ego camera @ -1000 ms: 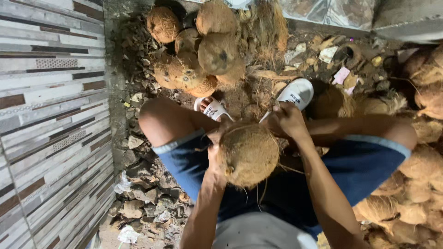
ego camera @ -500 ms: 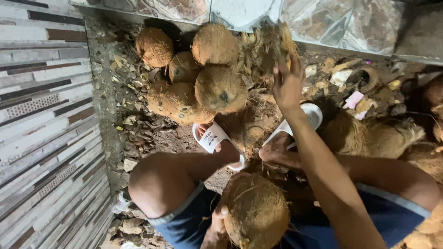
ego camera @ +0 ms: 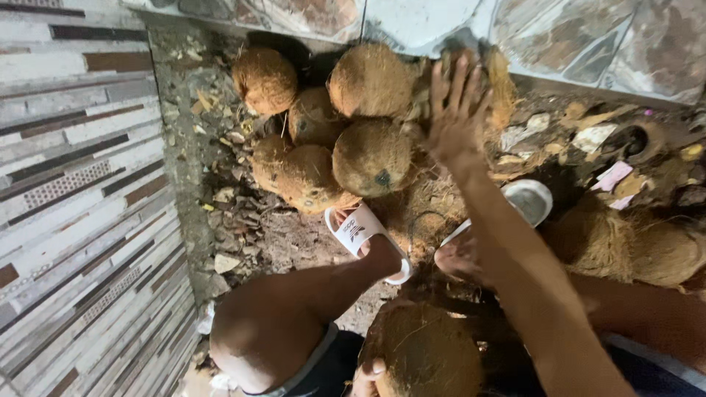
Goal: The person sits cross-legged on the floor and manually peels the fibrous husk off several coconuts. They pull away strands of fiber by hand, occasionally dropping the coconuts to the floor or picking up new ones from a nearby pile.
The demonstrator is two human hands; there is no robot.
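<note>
My left hand (ego camera: 368,376) holds a brown husked coconut (ego camera: 426,353) against my lap at the bottom edge; only its fingertips show. My right hand (ego camera: 456,117) is stretched forward with fingers spread, holding nothing, over a pile of fibrous husk (ego camera: 493,88) beside a heap of several husked coconuts (ego camera: 371,158) against the far wall. My bare knees and feet in white slide sandals (ego camera: 360,231) sit between the lap coconut and the heap.
A striped tiled wall (ego camera: 81,206) runs along the left. Husk chips and debris (ego camera: 235,220) litter the dirt ground. More unhusked coconuts (ego camera: 632,250) lie at right. A tiled ledge (ego camera: 573,44) and bits of litter (ego camera: 614,176) are at the back.
The view has tilted forward. My right hand left the lap coconut and reached out toward the husk pile by the far heap. The left hand keeps the coconut low on my lap.
</note>
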